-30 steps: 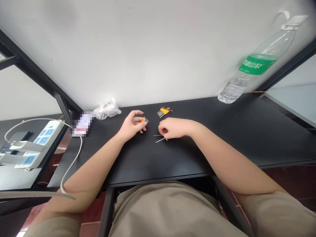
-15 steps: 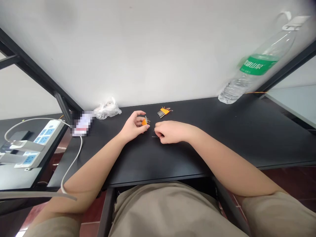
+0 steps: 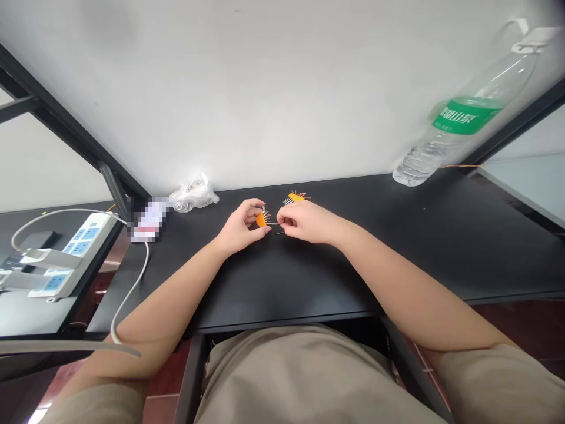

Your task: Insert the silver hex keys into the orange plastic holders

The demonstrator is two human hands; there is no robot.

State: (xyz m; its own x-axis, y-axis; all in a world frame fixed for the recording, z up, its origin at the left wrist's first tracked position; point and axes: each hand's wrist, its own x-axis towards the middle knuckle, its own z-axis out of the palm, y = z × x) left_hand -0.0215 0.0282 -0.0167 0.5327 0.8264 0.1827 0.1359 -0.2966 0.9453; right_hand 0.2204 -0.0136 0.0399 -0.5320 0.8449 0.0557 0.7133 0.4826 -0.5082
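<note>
Orange holder (image 3: 261, 220): small and bright, bristling with thin metal pins, sitting pinched in the left fingertips.

Left hand (image 3: 241, 232): fingers curling narrowly, gripping the holder between thumb and fingertips.

Right hand (image 3: 304, 222): fingers closing narrowly on a thin metal rod (image 3: 272, 224), which is pointing toward the holder, its tip just beside the left fingertips.

Second orange holder (image 3: 296, 197): lying on the black desk (image 3: 353, 265) just beyond the right fingers, its dark metal pins fanning outward.

Loose pin (image 3: 279, 233): showing just below the right fingers; whether they are holding it, I cannot tell.
</note>
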